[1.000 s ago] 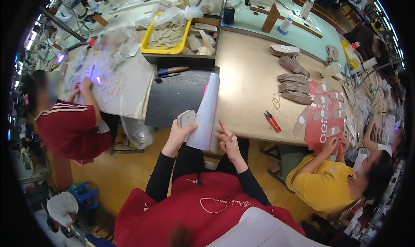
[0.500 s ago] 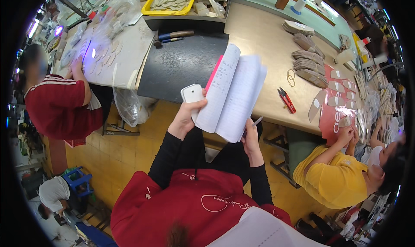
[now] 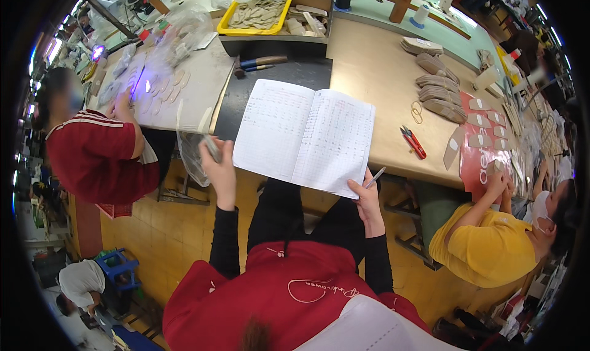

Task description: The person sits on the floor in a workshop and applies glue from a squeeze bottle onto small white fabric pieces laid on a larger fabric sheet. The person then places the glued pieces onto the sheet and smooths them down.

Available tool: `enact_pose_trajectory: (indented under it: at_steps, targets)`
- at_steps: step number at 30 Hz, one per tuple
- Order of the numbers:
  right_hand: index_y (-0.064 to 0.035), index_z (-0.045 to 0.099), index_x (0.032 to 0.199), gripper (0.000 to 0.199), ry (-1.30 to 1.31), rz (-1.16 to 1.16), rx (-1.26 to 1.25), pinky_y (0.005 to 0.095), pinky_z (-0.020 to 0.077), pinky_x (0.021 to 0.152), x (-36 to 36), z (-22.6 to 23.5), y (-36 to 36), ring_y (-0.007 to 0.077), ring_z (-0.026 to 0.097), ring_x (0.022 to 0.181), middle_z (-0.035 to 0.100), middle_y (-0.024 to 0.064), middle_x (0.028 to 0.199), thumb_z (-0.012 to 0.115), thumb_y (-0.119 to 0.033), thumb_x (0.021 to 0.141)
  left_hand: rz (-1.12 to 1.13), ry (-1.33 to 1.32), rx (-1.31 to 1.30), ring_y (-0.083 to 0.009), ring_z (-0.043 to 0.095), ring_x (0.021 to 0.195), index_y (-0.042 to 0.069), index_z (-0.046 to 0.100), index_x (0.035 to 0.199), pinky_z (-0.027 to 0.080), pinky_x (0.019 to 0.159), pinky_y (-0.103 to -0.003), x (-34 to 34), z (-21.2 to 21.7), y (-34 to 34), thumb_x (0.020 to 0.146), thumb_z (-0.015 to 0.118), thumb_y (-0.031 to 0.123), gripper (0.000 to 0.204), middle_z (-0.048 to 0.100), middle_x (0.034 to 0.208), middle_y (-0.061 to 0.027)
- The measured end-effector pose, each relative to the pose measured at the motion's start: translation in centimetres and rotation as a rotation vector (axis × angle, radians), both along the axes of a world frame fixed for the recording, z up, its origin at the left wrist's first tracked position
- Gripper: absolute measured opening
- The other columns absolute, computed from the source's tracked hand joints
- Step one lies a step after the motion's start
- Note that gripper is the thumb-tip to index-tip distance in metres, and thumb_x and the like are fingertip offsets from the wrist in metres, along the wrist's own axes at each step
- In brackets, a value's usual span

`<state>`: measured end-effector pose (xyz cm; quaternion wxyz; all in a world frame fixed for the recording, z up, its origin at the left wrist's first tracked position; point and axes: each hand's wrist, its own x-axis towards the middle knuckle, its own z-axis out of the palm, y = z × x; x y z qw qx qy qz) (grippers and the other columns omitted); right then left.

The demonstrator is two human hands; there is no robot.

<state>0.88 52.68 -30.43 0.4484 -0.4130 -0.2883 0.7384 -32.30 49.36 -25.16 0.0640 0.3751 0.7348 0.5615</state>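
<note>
An open notebook (image 3: 270, 127) lies spread in front of me, both squared pages filled with handwritten rows. My right hand (image 3: 367, 197) grips its lower right corner, thumb on the page, and a pen (image 3: 375, 176) sticks out from the same fingers. To the left of the notebook, apart from its edge, my left hand (image 3: 219, 170) is closed around a flat, rounded slab like a phone (image 3: 212, 147), now seen nearly edge-on. The notebook's far part overlaps the black mat (image 3: 295, 72) on the table.
Hammers (image 3: 261, 62) lie behind the notebook, below a yellow tray (image 3: 224, 27) of cut pieces. Red snips (image 3: 413, 142), rubber bands (image 3: 416, 112) and bundled pieces (image 3: 441, 99) sit to the right. People work at both sides, one in red (image 3: 92, 157), one in yellow (image 3: 485, 246).
The notebook has gone from half folded with lifted pages to spread flat. My left hand has let go of it and moved left, still holding the slab, which has turned edge-on.
</note>
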Motion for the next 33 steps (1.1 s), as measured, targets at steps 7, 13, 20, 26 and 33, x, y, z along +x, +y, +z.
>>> enact_pose_trajectory:
  at_steps: [7, 13, 20, 26, 33]
  targets:
    - [0.0038, 0.052, 0.133, 0.056, -0.190, -0.021, 0.102, 0.0307, 0.0511, 0.090, -3.6, -0.3, 1.2, 0.0157, 0.065, 0.101, 0.067, 0.0104, 0.117, 0.077, -0.003, 0.083, -0.652, 0.382, -0.070, -0.0370, 0.058, 0.096, 0.001, 0.052, 0.111, 0.048, 0.083, -0.040, 8.3, -1.2, 0.0, 0.076, 0.077, 0.005, 0.043, 0.055, 0.105, -0.0160]
    - [0.0021, 0.048, 0.139, 0.062, -0.160, 0.035, 0.057, 0.0244, 0.0521, 0.075, -2.9, 0.6, 1.0, 0.0119, 0.066, 0.089, 0.069, 0.0083, 0.107, 0.076, -0.006, 0.084, -0.540, 0.221, -0.051, -0.0384, 0.060, 0.095, 0.002, 0.052, 0.110, 0.049, 0.083, -0.041, 7.0, -2.9, 0.3, 0.074, 0.068, -0.004, 0.039, 0.058, 0.103, -0.0168]
    - [-0.0064, 0.027, 0.156, 0.085, -0.144, 0.144, 0.063, 0.0178, 0.0263, 0.044, -1.6, 0.8, -0.5, 0.0008, 0.041, 0.052, 0.061, -0.0032, 0.076, 0.072, -0.005, 0.084, -0.098, -0.248, 0.036, -0.0220, 0.059, 0.082, 0.000, 0.055, 0.104, 0.048, 0.077, -0.034, 4.3, -4.9, -0.3, 0.086, 0.065, 0.001, 0.021, 0.062, 0.091, -0.0109]
    - [-0.0036, 0.023, 0.157, 0.087, -0.264, 0.109, 0.070, 0.0179, 0.0260, 0.045, -1.7, 0.4, -0.9, 0.0003, 0.036, 0.050, 0.053, -0.0072, 0.065, 0.072, -0.002, 0.084, 0.165, -0.526, 0.191, -0.0187, 0.049, 0.095, 0.003, 0.049, 0.114, 0.040, 0.089, -0.035, 4.4, -5.2, -2.2, 0.086, 0.069, 0.005, 0.034, 0.052, 0.103, -0.0108]
    - [0.0039, 0.028, 0.154, 0.081, -0.358, 0.099, 0.120, 0.0169, 0.0392, 0.057, -3.2, 1.7, 1.6, 0.0010, 0.052, 0.060, 0.065, -0.0030, 0.071, 0.072, -0.001, 0.085, -0.477, 0.483, 0.254, -0.0312, 0.058, 0.101, 0.006, 0.054, 0.116, 0.046, 0.088, -0.040, 7.5, -3.4, -2.9, 0.077, 0.067, -0.006, 0.043, 0.057, 0.118, -0.0132]
